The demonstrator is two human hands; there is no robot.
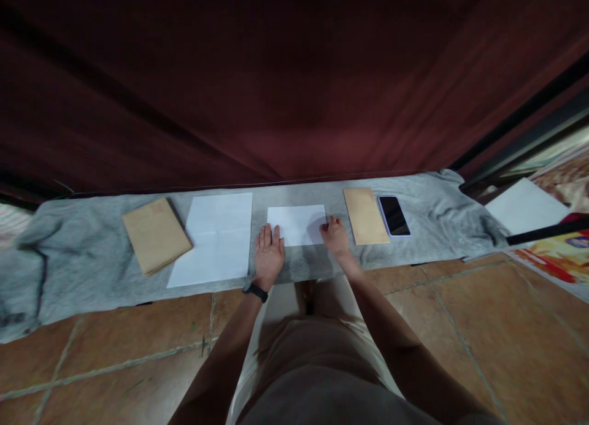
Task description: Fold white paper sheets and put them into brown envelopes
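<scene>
A small white sheet of paper (297, 221), which looks folded, lies directly in front of me on the grey cloth (313, 268). My left hand (269, 253) rests palm down at its left edge, fingers stretched out, with a dark band on the wrist. At the right edge of the same paper is my right hand (335, 233), its fingers curled in and its thumb against the paper's edge. Larger white paper (218, 238) with faint creases lies flat to the left. Just right of my right hand sits a single brown envelope (367, 215).
A stack of brown envelopes (156, 235) overlaps the large paper's left side. The phone (394, 216) lies right of the single envelope. Behind the narrow cloth-covered surface hangs a dark red curtain (294, 106). White paper (527, 207) and a colourful printed sheet (561, 253) are at far right.
</scene>
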